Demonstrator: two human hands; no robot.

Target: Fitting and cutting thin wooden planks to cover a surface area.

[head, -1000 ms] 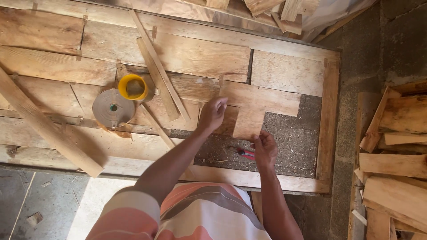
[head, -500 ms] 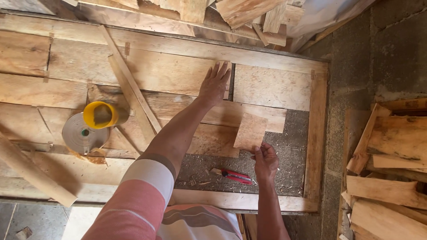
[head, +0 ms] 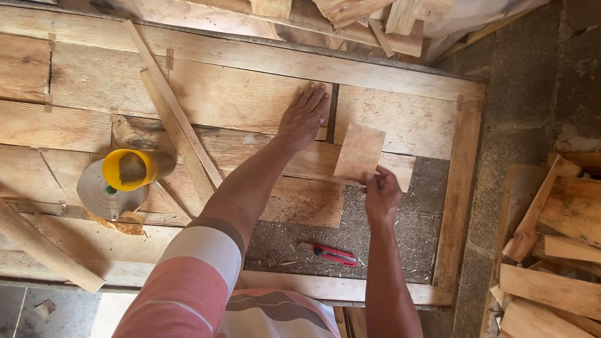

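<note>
My left hand (head: 305, 114) lies flat, fingers spread, on a pale veneer sheet (head: 238, 100) laid inside a big wooden frame (head: 460, 188). It rests beside the dark seam between that sheet and the one to its right (head: 407, 122). My right hand (head: 382, 195) grips the lower edge of a small rectangular veneer piece (head: 359, 152) and holds it over the seam area. Below, bare gritty board (head: 382, 241) shows where no veneer lies.
A red-handled cutter (head: 332, 254) lies on the gritty board near my body. A yellow cup (head: 128, 169) rests on a tape roll (head: 103, 194) at left. Long wooden strips (head: 175, 125) cross the panel. Scrap wood (head: 551, 250) is stacked at right.
My left hand slid up the panel from the middle to the upper sheet. My right hand picked up the small veneer piece and raised it toward the seam.
</note>
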